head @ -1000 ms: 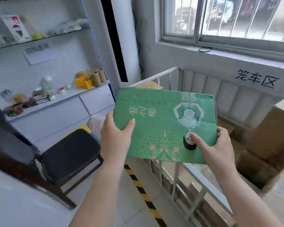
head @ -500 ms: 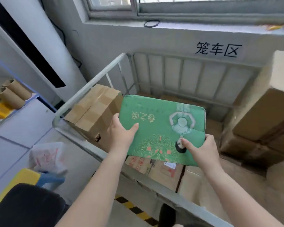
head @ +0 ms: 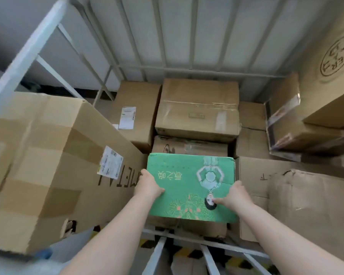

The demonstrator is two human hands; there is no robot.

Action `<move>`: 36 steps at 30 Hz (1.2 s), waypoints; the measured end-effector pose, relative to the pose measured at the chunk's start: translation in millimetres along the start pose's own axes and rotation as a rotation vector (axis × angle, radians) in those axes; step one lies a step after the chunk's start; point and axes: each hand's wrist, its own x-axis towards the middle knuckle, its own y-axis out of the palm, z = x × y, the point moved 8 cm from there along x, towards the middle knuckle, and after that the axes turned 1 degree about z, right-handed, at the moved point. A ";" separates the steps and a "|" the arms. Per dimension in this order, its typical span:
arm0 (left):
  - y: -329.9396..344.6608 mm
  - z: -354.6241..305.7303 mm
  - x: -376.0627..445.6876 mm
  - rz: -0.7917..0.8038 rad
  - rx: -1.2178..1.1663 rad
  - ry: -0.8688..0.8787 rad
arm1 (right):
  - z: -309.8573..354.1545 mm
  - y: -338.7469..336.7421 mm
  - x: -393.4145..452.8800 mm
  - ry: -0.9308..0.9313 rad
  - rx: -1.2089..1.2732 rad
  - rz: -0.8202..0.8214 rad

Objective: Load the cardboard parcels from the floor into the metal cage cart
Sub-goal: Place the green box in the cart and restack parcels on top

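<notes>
So we've got the flat green cardboard parcel (head: 187,181) in both hands, down inside the grey metal cage cart (head: 179,36). Its top is printed upside down to us: pale yellow characters, a figure in light green, and a flower pattern along the near edge. Our left hand (head: 148,185) has its fingers clamped on the left edge, thumb lying on the top. Our right hand (head: 235,195) grips the right edge, thumb pressed near the printed figure's dark head. The parcel sits level over plain brown cardboard boxes (head: 197,108) packed below, with a big brown carton (head: 48,159) just beside it on the left.
</notes>
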 end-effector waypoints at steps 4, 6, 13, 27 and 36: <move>36.8 11.8 59.6 0.094 0.064 -0.025 | -10.8 44.3 44.3 0.111 -0.059 0.073; 59.1 23.6 79.1 0.151 0.109 -0.039 | -17.8 64.4 60.9 0.140 -0.111 0.125; 67.3 22.1 90.3 0.119 0.207 0.007 | -23.8 69.0 78.1 0.130 -0.127 0.163; 116.6 -317.6 -159.7 0.106 0.101 0.954 | -128.4 -240.1 -86.8 -0.138 0.408 -0.745; 219.8 -441.5 -291.3 0.315 -0.041 1.155 | -294.3 -342.0 -170.1 0.059 0.329 -1.146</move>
